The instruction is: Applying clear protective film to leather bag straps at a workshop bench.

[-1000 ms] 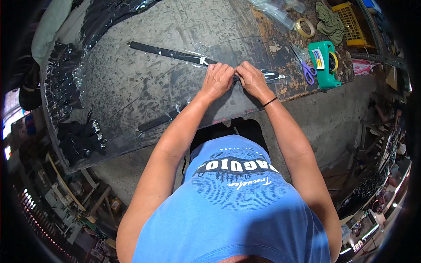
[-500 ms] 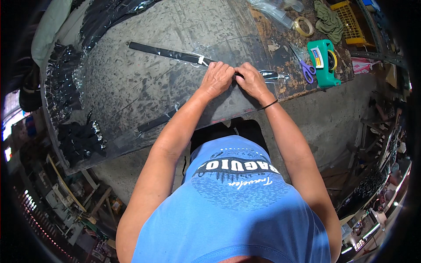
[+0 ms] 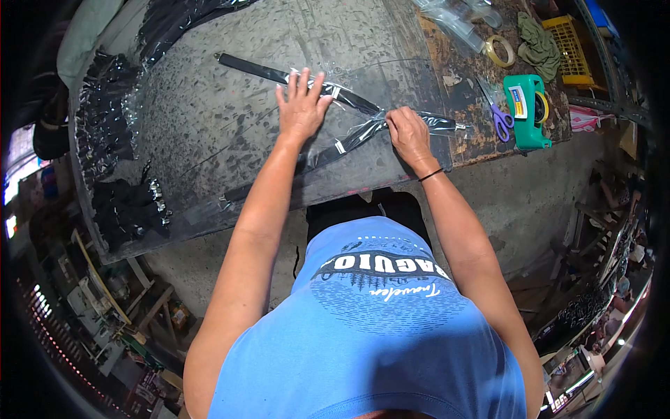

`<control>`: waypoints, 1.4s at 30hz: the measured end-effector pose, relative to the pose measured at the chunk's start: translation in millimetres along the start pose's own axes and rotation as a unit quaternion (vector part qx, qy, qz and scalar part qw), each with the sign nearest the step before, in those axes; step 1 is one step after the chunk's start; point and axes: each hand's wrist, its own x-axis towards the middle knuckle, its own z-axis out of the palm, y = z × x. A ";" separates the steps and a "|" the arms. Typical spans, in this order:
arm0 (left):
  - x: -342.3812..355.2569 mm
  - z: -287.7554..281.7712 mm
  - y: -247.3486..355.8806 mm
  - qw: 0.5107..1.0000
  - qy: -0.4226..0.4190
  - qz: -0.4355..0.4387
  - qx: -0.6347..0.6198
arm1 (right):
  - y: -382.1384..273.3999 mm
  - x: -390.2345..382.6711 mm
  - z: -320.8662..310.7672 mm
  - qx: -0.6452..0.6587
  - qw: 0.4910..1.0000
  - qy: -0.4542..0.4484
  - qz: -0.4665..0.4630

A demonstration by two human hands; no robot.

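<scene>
On the grey worn tabletop (image 3: 209,126) lies a long black strap (image 3: 251,68) that runs from the upper left toward the right. A second black strap (image 3: 321,157), partly in shiny clear plastic with a white tag, slants up to meet it. My left hand (image 3: 302,110) rests with spread fingers over the upper strap, close to another white tag. At the point where the straps cross, my right hand (image 3: 408,136) has its fingers curled down on the plastic-wrapped strap; the fingertips are partly hidden. A wrapped black end (image 3: 440,123) sticks out to its right.
To the right on bare wood are purple scissors (image 3: 501,124), a green tape dispenser (image 3: 525,112) and a tape roll (image 3: 500,50). Behind these are a crumpled green cloth (image 3: 539,45) and a yellow crate (image 3: 569,49). Heaped black wrapped straps (image 3: 105,115) lie along the left edge.
My left hand has left my right and moved to the left, opening flat over the upper strap. The crossing straps, earlier hidden under both hands, now show.
</scene>
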 end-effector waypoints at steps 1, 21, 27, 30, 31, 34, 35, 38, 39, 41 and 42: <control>-1.3 2.0 -8.7 0.998 -0.044 -0.043 0.014 | -0.2 -0.1 0.3 0.002 1.000 0.001 -0.007; -45.4 -6.4 61.1 0.991 -0.097 0.065 -0.062 | -3.9 -2.5 2.8 -0.029 0.999 -0.013 0.017; -28.4 -9.7 75.5 0.978 -0.012 0.112 -0.176 | -1.3 -3.2 6.1 -0.028 1.000 -0.001 0.015; -13.9 -3.0 89.5 0.963 0.053 0.155 -0.213 | -0.9 -3.9 7.4 -0.030 0.999 0.002 0.023; -10.6 -0.9 91.7 0.963 0.050 0.156 -0.212 | -0.5 -3.9 7.3 -0.028 0.999 0.007 0.013; -7.8 2.0 95.8 0.963 0.048 0.151 -0.219 | -1.2 -4.8 7.1 -0.012 1.000 0.004 0.025; -7.3 2.0 96.5 0.962 0.049 0.145 -0.226 | -1.3 -4.8 7.1 -0.010 1.000 0.002 0.029; -5.0 1.6 98.1 0.963 0.036 0.135 -0.231 | -1.1 -4.5 7.5 -0.007 0.999 0.001 0.037; -4.2 1.6 98.6 0.964 0.035 0.132 -0.229 | -0.9 -4.6 7.5 -0.007 0.999 -0.003 0.047; -1.8 2.1 98.5 0.968 0.015 0.139 -0.210 | -0.2 -4.4 7.3 0.000 0.999 -0.005 0.043; -1.4 2.5 98.8 0.968 0.020 0.140 -0.207 | 0.1 -4.0 7.0 0.002 0.998 -0.015 0.056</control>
